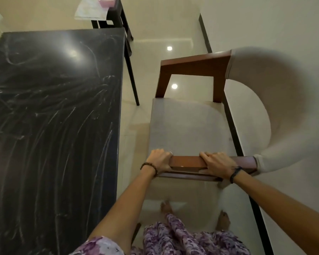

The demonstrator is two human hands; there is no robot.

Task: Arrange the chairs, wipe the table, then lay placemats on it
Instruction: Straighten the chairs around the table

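From my remote feed, a dark marble-patterned table [53,116] fills the left of the view, its glossy top streaked with pale smears and catching a ceiling light. Just right of its edge, on cream floor tiles [131,129], stands a chair [188,129] with a pale grey seat, brown wooden arms and a curved cream backrest turned toward the wall. My left hand [159,161], a beaded bracelet at its wrist, curls over the near wooden armrest, gripping it. My right hand [218,164], a dark band at its wrist, clamps the same rail further right. The 2 hands sit apart on the rail. Beyond the table's far end stands a small dark side table [107,13] with a pale top.
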